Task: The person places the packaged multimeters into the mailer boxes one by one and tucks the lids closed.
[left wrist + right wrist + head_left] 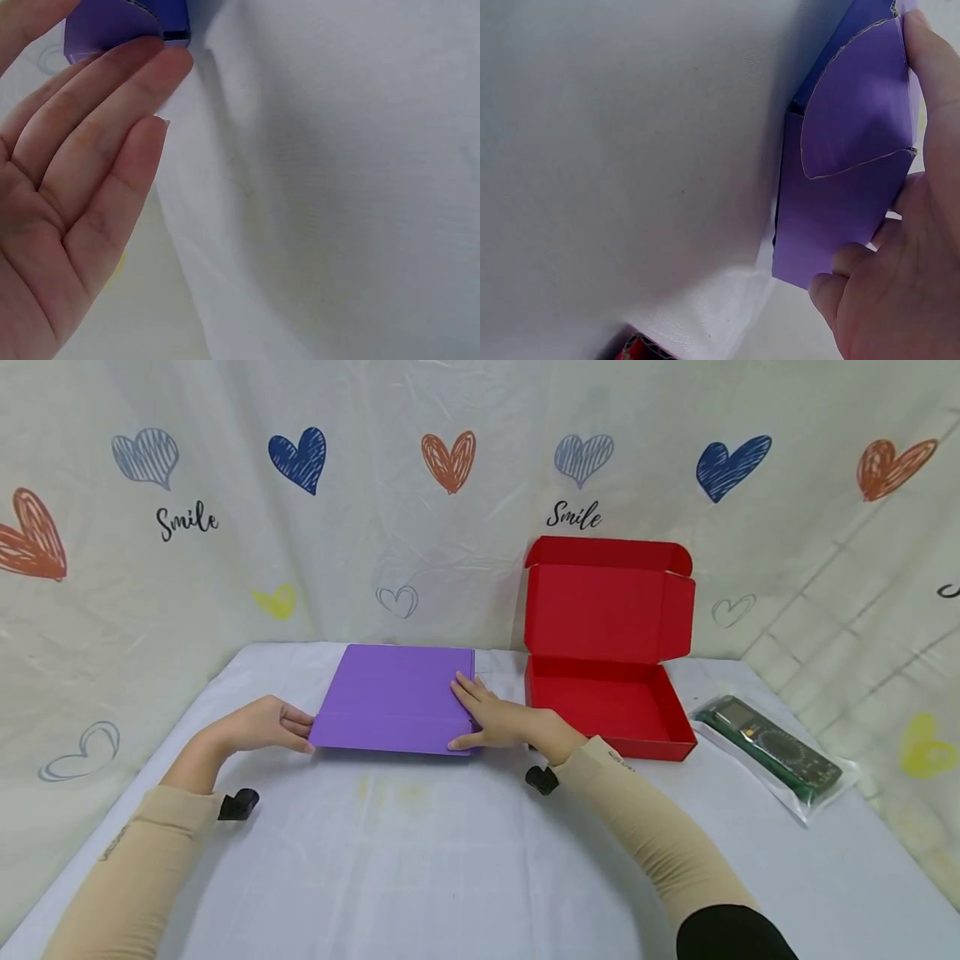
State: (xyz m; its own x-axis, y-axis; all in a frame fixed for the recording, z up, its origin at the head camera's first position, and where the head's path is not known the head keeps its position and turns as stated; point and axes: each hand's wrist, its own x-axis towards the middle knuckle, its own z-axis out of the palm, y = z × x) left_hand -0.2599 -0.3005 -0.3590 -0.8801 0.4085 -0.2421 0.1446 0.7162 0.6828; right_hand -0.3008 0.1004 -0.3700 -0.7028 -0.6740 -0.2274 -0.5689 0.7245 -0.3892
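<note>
A purple cardboard box [397,697] lies on the white-covered table, its lid over it; a curved side flap [859,105] stands out at its corner in the right wrist view. At the box's left front corner, the left hand [258,727] has its fingers extended and touches the edge; in the left wrist view the fingers [97,120] lie against a purple flap [112,30]. The right hand [498,718] rests spread on the box's right side, thumb near the front corner, other fingertips [844,262] against the side wall.
Right of the purple box stands an open red box [611,702], its lid upright against the patterned curtain [465,552]. Farther right, a dark multimeter-like device [772,747] lies in a clear plastic bag.
</note>
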